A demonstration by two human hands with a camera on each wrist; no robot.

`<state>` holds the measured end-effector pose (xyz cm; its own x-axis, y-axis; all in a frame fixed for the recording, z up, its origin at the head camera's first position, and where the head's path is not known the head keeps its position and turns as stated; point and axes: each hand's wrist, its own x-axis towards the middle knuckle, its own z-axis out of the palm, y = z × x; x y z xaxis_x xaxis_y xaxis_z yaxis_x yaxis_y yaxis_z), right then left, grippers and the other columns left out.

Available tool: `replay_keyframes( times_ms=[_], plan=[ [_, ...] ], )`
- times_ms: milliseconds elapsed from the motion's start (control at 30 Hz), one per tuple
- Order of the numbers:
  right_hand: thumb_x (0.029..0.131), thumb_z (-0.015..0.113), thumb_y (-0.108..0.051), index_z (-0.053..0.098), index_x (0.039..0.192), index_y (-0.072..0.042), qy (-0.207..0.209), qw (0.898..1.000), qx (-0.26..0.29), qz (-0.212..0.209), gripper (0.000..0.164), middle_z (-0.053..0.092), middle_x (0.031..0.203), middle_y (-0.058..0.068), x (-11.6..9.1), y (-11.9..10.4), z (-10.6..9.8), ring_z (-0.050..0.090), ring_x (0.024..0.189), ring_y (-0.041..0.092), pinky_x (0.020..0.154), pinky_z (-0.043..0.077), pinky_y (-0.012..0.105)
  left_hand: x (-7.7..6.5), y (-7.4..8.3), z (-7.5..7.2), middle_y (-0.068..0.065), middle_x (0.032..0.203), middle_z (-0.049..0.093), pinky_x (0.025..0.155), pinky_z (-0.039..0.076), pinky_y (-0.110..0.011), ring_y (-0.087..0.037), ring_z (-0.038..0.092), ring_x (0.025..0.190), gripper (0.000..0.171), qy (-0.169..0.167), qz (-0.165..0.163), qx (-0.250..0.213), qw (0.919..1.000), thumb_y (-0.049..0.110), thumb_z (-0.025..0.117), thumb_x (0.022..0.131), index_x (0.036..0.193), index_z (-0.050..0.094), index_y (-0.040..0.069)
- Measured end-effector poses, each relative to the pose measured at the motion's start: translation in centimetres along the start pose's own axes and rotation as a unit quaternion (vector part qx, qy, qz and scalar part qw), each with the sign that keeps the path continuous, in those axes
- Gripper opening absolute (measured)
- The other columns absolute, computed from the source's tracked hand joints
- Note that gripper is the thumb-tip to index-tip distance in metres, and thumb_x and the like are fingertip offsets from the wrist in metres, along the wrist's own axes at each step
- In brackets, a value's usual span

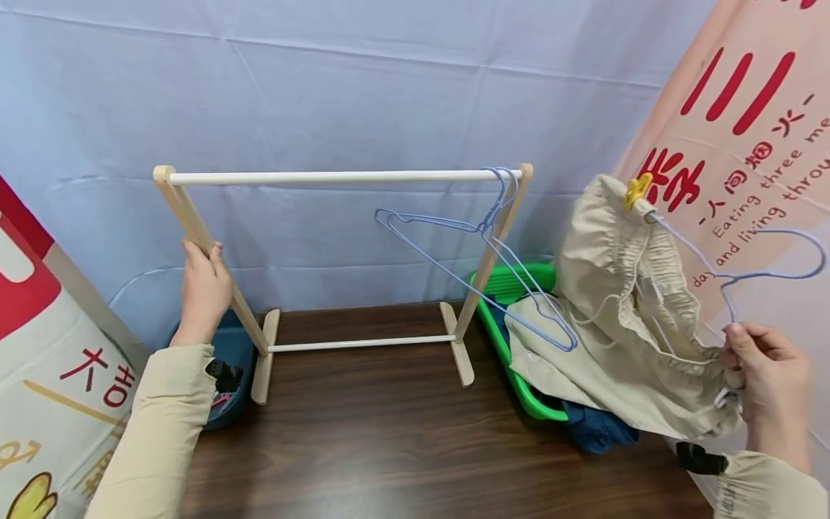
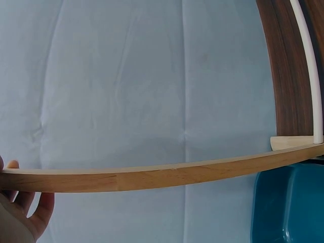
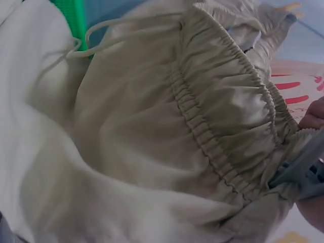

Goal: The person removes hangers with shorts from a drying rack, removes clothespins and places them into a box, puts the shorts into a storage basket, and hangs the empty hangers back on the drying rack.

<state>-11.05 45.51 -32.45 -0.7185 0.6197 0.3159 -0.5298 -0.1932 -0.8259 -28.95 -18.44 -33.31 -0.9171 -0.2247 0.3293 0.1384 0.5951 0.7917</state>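
Observation:
My left hand (image 1: 206, 288) grips the left wooden post (image 1: 243, 310) of a small clothes rack with a white top bar (image 1: 344, 177). In the left wrist view its fingers (image 2: 43, 210) curl around that post. At the far right, my right hand (image 1: 778, 371) holds a blue wire hanger (image 1: 768, 274) by its lower corner. Beige drawstring trousers (image 1: 599, 252) hang from it by the elastic waist. A yellow clip (image 1: 638, 189) fastens the far end of the waistband; a grey clip (image 3: 306, 174) sits at the near end, beside my fingers. The trousers' lower part drapes over the green basket.
Blue wire hangers (image 1: 483, 227) hang at the right end of the bar. Behind the trousers stands the green basket (image 1: 519, 393), with dark blue cloth (image 1: 599, 427) spilling out. A dark blue basin (image 1: 236, 360) is beside the rack's left foot. Printed cloth banners flank both sides.

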Motion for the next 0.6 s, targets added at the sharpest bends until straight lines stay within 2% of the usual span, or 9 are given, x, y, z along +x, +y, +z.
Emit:
replay_keyframes(
  times_ms=[133,267,400,467,600],
  plan=[
    [0.091,0.057,0.005,0.072,0.082,-0.007,-0.077,0.994,-0.078,0.017,0.021,0.060,0.059,-0.003,-0.1,0.6,-0.6,0.046,0.045,0.005,0.041,0.008,0.028,0.0,-0.1,0.1,-0.030,0.137,0.040,0.089,0.041,-0.061,-0.049,0.047,0.112,0.053,0.002,0.001,0.000,1.0000,0.029,0.017,0.105,0.148,0.007,0.000],
    [0.094,0.055,0.001,0.076,0.092,-0.019,-0.137,0.979,-0.146,0.034,0.029,0.061,0.062,-0.011,-0.1,1.4,-1.1,0.045,0.049,0.000,0.042,0.011,0.029,0.1,-0.1,0.1,-0.030,0.137,0.040,0.089,0.041,-0.061,-0.049,0.047,0.111,0.051,0.004,0.001,0.001,1.0000,0.029,0.017,0.105,0.146,0.010,0.000],
    [0.095,0.053,0.001,0.076,0.091,-0.025,-0.173,0.963,-0.197,0.060,0.035,0.059,0.061,-0.014,-0.1,2.2,-1.6,0.044,0.050,-0.001,0.042,0.012,0.032,0.0,0.0,0.2,-0.030,0.136,0.041,0.089,0.041,-0.061,-0.049,0.047,0.110,0.051,0.007,0.000,0.004,1.0000,0.029,0.017,0.105,0.146,0.010,0.000],
    [0.095,0.052,0.001,0.075,0.092,-0.029,-0.194,0.950,-0.235,0.068,0.037,0.060,0.062,-0.016,-0.1,2.5,-1.8,0.045,0.052,-0.002,0.041,0.016,0.029,0.0,0.1,0.2,-0.030,0.135,0.041,0.089,0.041,-0.061,-0.049,0.047,0.109,0.051,0.008,0.000,0.005,1.0000,0.029,0.017,0.105,0.146,0.011,0.000],
    [0.096,0.053,-0.004,0.070,0.096,-0.041,-0.226,0.908,-0.347,0.065,0.041,0.064,0.075,-0.027,0.2,2.8,-1.8,0.050,0.062,-0.006,0.050,0.036,0.016,0.1,0.1,0.2,-0.031,0.135,0.040,0.090,0.041,-0.061,-0.049,0.047,0.111,0.051,0.009,-0.002,0.003,1.0000,0.029,0.017,0.105,0.146,0.011,0.000]
  ],
)
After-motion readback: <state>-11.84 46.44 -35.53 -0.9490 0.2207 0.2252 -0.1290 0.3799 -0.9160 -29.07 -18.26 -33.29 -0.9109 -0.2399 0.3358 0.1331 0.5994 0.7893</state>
